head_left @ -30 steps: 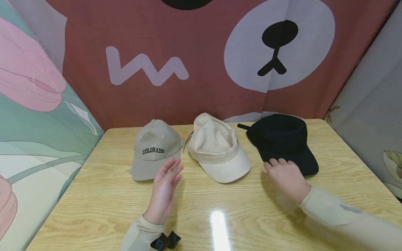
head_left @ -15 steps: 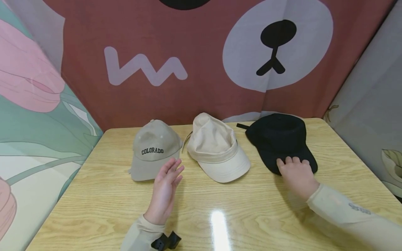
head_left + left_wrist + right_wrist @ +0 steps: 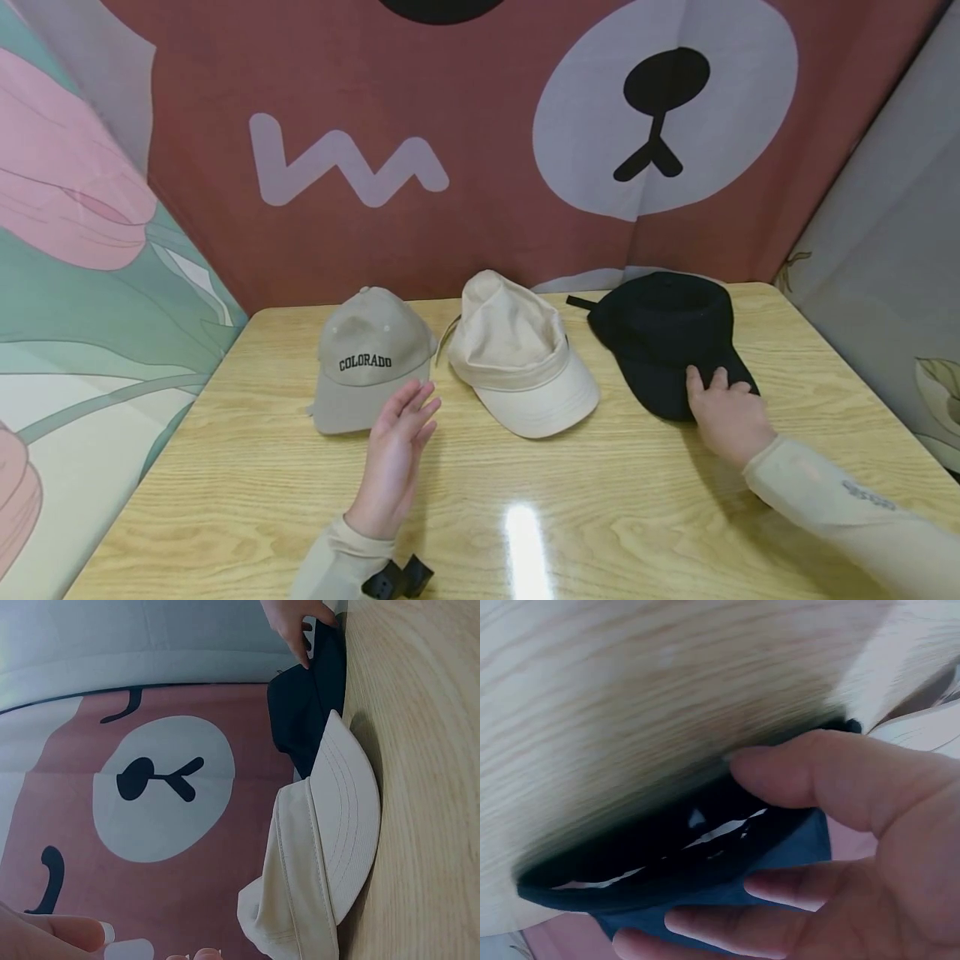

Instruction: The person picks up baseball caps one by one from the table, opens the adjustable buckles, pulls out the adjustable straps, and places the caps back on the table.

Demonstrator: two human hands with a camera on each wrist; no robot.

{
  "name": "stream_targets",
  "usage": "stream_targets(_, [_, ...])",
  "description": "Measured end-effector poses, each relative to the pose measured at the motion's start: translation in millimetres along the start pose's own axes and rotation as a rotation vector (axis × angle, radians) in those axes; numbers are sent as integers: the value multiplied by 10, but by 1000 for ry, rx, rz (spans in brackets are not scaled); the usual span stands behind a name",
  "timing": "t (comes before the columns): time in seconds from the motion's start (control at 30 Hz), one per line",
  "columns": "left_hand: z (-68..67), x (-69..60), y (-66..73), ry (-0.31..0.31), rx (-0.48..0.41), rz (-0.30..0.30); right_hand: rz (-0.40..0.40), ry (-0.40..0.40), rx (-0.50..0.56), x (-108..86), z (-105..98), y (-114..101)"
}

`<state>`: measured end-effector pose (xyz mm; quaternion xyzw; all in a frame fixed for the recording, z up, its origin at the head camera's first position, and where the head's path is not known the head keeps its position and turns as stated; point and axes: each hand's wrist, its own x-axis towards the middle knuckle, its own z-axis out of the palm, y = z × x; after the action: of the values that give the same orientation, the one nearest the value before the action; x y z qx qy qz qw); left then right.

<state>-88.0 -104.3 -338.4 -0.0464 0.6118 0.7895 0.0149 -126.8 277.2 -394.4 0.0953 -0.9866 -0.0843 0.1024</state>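
A black cap (image 3: 660, 325) lies at the right rear of the table, brim toward me. My right hand (image 3: 731, 421) is at its brim, fingers spread over the top. The right wrist view shows the thumb (image 3: 780, 772) at the brim's underside, the brim between thumb and fingers. My left hand (image 3: 393, 462) hovers with fingers relaxed and holds nothing, in front of a grey-beige cap (image 3: 367, 333) lettered COLORADO. Between those two caps sits a cream cap (image 3: 517, 350), its crown partly crumpled; the left wrist view also shows this cream cap (image 3: 300, 877).
The caps stand in a row on a light wood-grain table (image 3: 465, 517) near its back edge. Behind hangs a reddish-brown cloth (image 3: 487, 225) with a bear print. Patterned cloths flank the left and right sides.
My right hand has slid rightward along the black cap's brim, from its left edge to right of its middle. The left hand and all the caps keep their places.
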Motion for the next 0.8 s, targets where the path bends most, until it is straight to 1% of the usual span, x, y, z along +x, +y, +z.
stream_targets(0.13, [1, 0, -1, 2, -1, -2, 32, -50, 61, 9, 16, 54])
stream_targets(0.3, [-2, -1, -6, 6, -4, 1, 39, -82, 100, 15, 24, 93])
stream_targets(0.47, [2, 2, -19, 10, -2, 10, 60, -128, 164, 25, 14, 119])
stream_targets(0.57, [-1, 5, -20, 16, -5, 4, 65, -112, 186, 23, -7, 148])
stream_targets(0.67, [-2, 8, -22, 15, -5, 0, 30, -51, 197, -4, -39, 195])
stream_targets(0.8, [-2, 5, -25, 5, -3, 2, 15, -29, 285, -46, -123, 270])
